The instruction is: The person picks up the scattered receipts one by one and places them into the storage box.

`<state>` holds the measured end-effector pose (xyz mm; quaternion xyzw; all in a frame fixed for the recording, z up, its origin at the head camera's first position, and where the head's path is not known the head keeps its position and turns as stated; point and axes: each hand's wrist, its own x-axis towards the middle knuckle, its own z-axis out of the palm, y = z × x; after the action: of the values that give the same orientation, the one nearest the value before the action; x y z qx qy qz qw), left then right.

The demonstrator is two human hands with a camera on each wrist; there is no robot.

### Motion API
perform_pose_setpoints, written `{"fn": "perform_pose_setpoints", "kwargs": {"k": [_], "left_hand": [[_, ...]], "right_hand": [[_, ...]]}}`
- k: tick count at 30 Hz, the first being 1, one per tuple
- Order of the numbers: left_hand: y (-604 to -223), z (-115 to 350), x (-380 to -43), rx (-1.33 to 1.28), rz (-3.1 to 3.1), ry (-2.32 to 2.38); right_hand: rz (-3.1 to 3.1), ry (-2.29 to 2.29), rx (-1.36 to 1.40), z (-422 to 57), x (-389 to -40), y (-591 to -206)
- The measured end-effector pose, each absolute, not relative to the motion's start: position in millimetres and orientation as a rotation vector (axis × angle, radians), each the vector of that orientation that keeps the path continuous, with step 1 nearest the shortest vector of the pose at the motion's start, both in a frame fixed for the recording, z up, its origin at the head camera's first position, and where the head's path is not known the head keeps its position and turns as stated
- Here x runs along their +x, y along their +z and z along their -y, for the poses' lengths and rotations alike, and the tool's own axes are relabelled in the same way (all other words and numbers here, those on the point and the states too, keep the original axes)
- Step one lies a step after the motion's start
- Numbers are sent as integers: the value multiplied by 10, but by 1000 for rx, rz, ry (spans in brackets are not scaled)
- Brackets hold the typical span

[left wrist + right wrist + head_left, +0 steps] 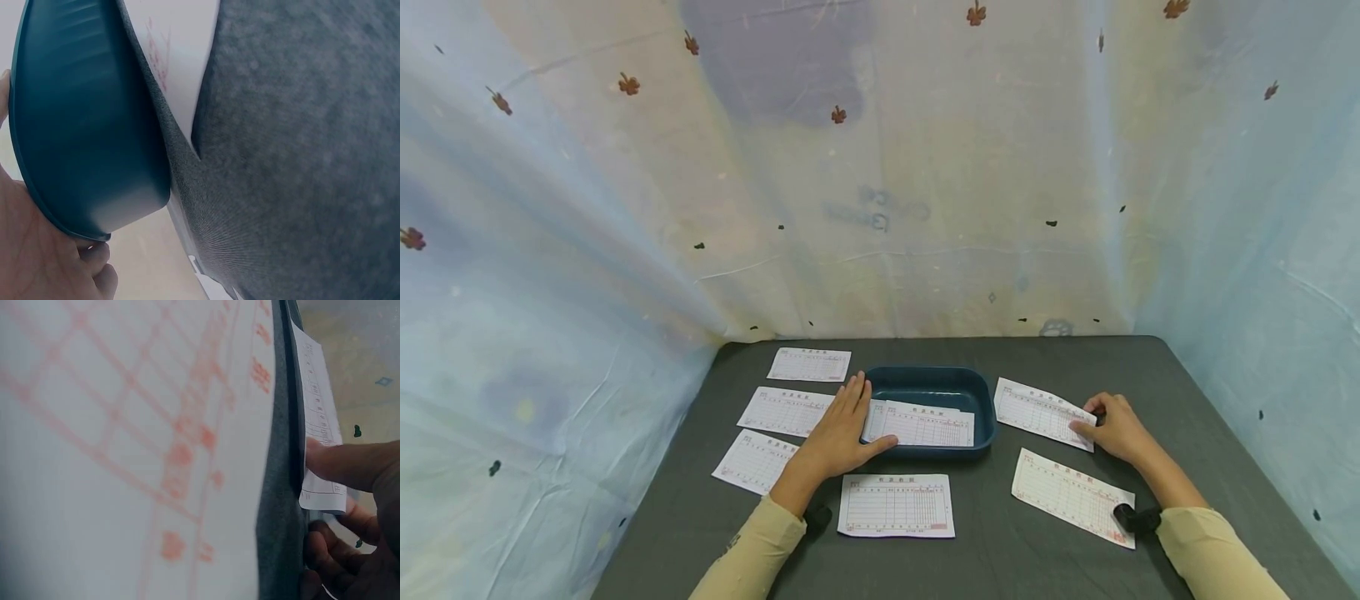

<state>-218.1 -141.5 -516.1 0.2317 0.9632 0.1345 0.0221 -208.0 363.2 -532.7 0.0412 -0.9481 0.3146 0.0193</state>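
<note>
My left hand (pixel 837 435) rests at the left end of a dark teal tray (pixel 925 379), its fingers straight along the side and its thumb over the front rim. In the left wrist view the palm (pixel 31 250) lies against the rim of the tray (pixel 87 137). Several printed forms (pixel 921 427) lie overlapped inside. On the right, my right hand (pixel 1116 429) pinches the near corner of a white printed form (pixel 1037 408). The right wrist view shows the thumb on top of that form (pixel 322 406), whose edge lifts, with fingers curled beneath.
A cream form with red print (pixel 1071 496) lies below the right hand. Another form (pixel 895 504) sits before the tray; several more, including one at the back (pixel 808 365), lie to the left. A patterned curtain (pixel 880 167) surrounds the dark table (pixel 1000 533).
</note>
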Motion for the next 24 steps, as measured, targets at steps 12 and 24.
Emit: {"fn": "perform_pose_setpoints", "kwargs": {"k": [12,24], "left_hand": [[-5153,1414,-2178,720,-2989,420],[-5131,1408,-2163,732,-2998,445]], "right_hand": [[2948,1038,93,-3627,-2051,-5318],[2840,1163,142,-3631,-2021,-5332]]}}
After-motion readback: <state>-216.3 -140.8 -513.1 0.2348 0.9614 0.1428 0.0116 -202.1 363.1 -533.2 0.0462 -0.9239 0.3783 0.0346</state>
